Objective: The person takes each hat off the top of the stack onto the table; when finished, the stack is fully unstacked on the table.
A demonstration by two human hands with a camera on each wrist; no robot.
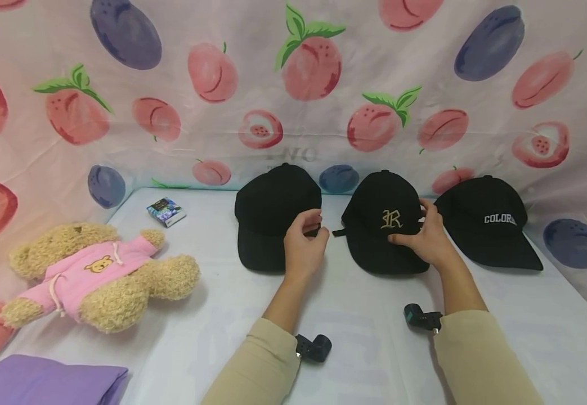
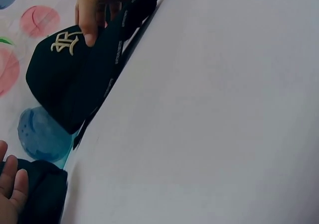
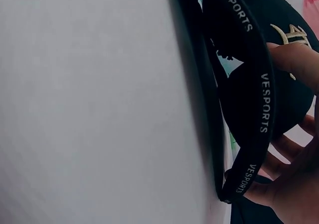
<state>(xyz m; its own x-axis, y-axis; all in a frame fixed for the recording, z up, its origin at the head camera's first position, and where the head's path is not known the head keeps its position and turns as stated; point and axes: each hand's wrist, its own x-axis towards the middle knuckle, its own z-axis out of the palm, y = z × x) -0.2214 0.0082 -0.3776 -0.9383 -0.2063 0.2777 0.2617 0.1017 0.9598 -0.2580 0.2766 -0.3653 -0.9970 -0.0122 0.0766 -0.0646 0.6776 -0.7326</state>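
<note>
Head view: the right hand [image 1: 434, 236] pinches the R cap [image 1: 371, 222] between the plain cap [image 1: 268, 208] and the COLOR cap [image 1: 485, 236] — a light grip should avoid creasing it. The left hand [image 1: 305, 244], fingers loosely parted, is beside the plain cap — contact unclear.

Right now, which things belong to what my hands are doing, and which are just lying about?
Likely the job:
gold-R cap, in your right hand
plain black cap, nearest your left hand
white-lettered cap

Lying about:
teddy bear
small book-like item
purple cloth
</note>
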